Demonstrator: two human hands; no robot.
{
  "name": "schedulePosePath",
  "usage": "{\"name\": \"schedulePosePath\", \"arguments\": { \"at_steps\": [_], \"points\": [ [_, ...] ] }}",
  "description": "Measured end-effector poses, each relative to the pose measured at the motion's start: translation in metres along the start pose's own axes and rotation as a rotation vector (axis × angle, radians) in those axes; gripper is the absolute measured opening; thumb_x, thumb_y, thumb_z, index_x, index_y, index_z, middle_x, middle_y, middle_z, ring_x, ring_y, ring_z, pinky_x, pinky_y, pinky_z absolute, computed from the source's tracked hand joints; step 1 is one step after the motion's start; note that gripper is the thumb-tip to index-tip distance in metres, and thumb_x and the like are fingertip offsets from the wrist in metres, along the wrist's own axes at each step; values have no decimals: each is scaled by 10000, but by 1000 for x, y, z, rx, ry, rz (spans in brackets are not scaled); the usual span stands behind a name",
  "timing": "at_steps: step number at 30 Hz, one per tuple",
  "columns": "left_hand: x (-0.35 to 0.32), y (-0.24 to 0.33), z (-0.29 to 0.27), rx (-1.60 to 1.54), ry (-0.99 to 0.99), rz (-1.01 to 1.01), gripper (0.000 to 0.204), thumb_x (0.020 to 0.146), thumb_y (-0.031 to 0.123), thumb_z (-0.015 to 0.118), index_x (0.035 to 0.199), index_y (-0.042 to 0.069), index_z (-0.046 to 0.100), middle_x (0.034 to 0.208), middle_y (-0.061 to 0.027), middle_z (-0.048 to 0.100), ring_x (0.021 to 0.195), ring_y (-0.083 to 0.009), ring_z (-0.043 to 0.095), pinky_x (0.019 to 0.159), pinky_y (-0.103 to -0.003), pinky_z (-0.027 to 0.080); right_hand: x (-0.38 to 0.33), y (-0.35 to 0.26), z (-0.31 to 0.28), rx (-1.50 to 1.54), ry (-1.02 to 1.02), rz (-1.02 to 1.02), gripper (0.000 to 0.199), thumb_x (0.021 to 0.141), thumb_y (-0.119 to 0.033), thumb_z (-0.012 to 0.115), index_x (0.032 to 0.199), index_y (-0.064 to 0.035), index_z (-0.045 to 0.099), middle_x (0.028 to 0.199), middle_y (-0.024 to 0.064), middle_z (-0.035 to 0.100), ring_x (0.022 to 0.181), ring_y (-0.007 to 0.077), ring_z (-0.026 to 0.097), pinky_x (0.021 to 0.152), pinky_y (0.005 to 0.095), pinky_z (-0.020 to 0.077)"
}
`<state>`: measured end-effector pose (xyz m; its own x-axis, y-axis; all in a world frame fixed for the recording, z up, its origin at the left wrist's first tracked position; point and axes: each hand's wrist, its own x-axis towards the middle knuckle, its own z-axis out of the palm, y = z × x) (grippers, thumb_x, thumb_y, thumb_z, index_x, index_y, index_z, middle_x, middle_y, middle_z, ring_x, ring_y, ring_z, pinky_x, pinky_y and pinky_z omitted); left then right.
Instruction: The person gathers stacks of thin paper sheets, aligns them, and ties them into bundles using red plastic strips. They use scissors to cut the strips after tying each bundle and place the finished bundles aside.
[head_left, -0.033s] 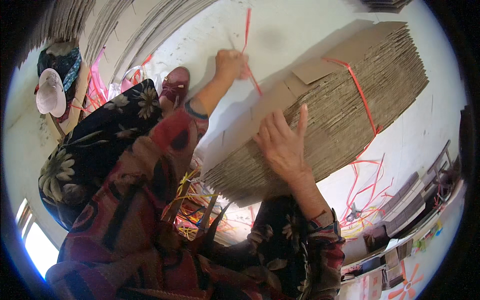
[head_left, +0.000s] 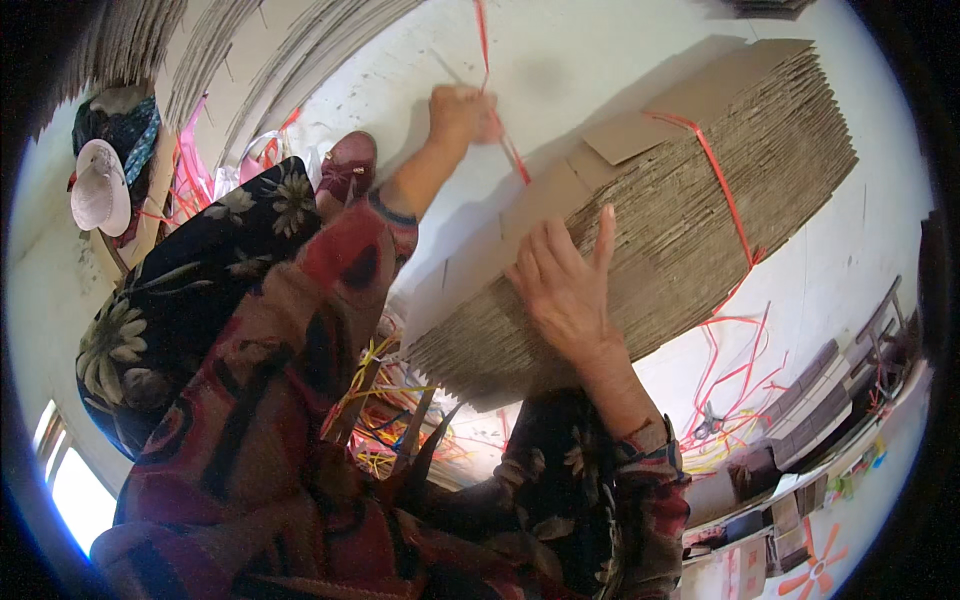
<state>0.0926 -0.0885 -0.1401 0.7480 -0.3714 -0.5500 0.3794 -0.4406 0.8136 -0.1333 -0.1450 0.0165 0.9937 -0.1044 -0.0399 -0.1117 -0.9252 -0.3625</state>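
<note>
Nothing was seen to have moved against the earlier frame, taken at the same instant: hands, strap and stack lay alike in both. The left hand [head_left: 462,112] was closed in a fist-like grip around a red plastic strap [head_left: 510,155], which was held taut and ran up out of view above the hand and down onto the top sheet. The right hand [head_left: 565,290] was laid open and flat, fingers spread, on the side of a bundle of flattened cardboard sheets [head_left: 690,210]; nothing was gripped by it. The bundle rested tilted on the pale floor [head_left: 880,260], in front of the person's patterned clothing. A second red strap [head_left: 725,190] was already bound across the far end of the stack. Loose red and yellow strap offcuts [head_left: 735,385] were scattered on the floor beside it, and a white hat [head_left: 98,192] lay well apart at upper left. Judgement: the binding would be done best with the strap kept tight and square across the sheets while the flat hand held the edges flush, so that no sheet slipped out.
</note>
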Motion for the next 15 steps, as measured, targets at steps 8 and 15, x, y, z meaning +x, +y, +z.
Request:
{"name": "schedulePosePath", "arguments": {
  "at_steps": [8,15],
  "points": [
    [-33,84,31,-71,-456,79,159,814,117,627,792,-40,639,670,-81,614,469,-64,423,432,-191,306,-10,16,12,119,76,61,304,783,-158,514,1008,34,581,1101,126,530,1163,267,400,970,700,157],
    [-150,127,68,221,-919,716,165,849,136,563,867,5,663,777,-106,659,593,-148,608,574,-239,487,-12,14,20,334,208,86,297,798,-192,565,1031,-9,571,1103,126,532,1158,250,423,1036,544,194]
  ]
}}
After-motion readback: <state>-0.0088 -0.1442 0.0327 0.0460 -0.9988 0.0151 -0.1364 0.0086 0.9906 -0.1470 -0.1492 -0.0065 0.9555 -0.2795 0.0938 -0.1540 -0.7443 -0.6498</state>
